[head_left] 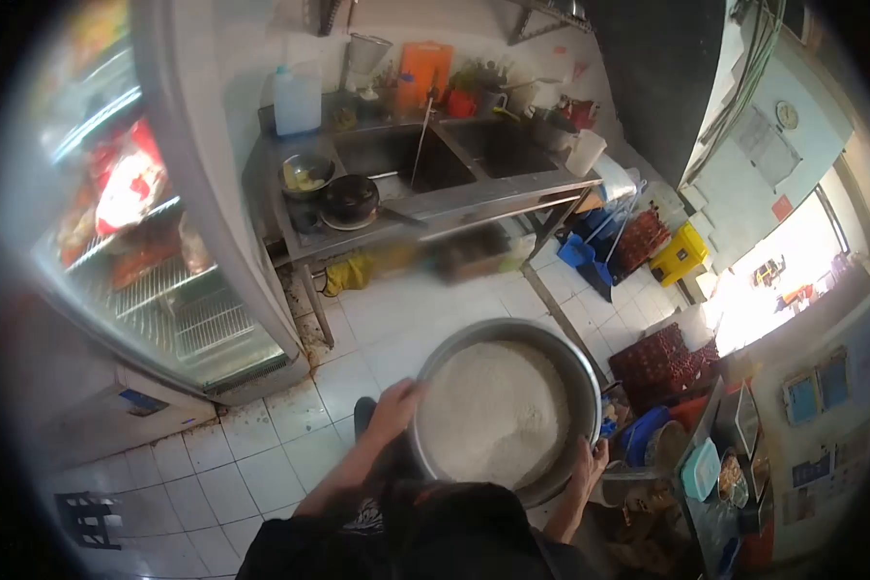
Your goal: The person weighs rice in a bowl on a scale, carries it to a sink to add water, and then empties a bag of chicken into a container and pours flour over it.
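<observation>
A large round metal basin (593,387) is held in front of my body, above the tiled floor. Pale, off-white contents (493,406) with a fine, grainy look cover its bottom, with a slightly darker patch toward the near side. At the left, my left hand (394,408) is closed on the basin's rim. My right hand (587,469) grips the lower right side, its fingers partly hidden by the wall. Both forearms reach forward from my dark clothing.
Ahead stands a steel sink counter (435,208) with water running from its tap (422,140). A lidded black pan (350,200) sits on its left end. A glass-fronted refrigerator (193,319) is at left; a cluttered table (715,425) is at right. A blue dustpan (578,251) lies beyond.
</observation>
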A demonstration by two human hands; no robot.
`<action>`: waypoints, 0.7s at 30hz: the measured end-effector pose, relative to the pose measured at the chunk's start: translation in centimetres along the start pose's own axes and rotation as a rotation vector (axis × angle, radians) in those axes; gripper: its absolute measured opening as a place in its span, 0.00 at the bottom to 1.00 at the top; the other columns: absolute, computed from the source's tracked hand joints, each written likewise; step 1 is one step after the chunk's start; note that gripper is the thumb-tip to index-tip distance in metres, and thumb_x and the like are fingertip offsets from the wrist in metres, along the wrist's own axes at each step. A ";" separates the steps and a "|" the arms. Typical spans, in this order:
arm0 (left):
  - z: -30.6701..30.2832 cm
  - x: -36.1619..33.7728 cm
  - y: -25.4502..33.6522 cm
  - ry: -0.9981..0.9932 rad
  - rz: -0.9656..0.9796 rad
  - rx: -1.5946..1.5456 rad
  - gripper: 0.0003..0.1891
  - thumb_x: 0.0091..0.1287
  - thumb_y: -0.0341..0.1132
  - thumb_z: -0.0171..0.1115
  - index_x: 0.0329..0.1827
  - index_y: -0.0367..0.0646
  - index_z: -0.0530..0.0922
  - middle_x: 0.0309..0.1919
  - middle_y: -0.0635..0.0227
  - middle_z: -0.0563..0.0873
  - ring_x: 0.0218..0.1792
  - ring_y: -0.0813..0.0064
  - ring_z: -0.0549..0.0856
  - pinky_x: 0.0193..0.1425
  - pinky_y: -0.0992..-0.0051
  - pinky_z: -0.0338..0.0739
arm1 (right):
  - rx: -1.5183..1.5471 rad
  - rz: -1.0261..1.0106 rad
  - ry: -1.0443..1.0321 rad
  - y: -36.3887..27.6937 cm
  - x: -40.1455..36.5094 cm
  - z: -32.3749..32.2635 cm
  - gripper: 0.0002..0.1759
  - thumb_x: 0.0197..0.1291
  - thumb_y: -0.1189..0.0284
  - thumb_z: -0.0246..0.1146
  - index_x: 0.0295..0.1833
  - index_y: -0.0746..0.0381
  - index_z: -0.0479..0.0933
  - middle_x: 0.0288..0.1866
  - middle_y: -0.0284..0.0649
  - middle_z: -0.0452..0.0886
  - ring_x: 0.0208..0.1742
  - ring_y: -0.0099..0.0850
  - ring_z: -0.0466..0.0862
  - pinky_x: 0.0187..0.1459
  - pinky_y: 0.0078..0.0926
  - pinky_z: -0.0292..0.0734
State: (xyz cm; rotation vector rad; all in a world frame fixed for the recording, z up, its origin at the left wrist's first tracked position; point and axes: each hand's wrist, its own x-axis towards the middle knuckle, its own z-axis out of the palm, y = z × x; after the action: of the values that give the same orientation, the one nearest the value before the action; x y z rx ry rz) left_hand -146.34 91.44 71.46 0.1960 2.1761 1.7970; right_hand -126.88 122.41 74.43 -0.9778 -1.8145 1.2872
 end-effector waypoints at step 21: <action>-0.8 45.6 8.4 0.177 -0.124 -0.170 0.23 0.68 0.50 0.59 0.43 0.32 0.79 0.35 0.62 0.82 0.38 0.72 0.78 0.46 0.71 0.71 | 0.003 0.139 -0.059 -5.4 37.3 33.4 0.26 0.62 0.57 0.65 0.52 0.70 0.72 0.43 0.42 0.76 0.40 0.29 0.75 0.43 0.31 0.72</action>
State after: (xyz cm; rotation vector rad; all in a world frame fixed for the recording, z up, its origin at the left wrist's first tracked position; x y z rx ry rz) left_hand -190.37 106.03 72.90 -0.1379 2.0822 1.9808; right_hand -174.32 139.38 75.01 -1.0912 -1.8145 1.4160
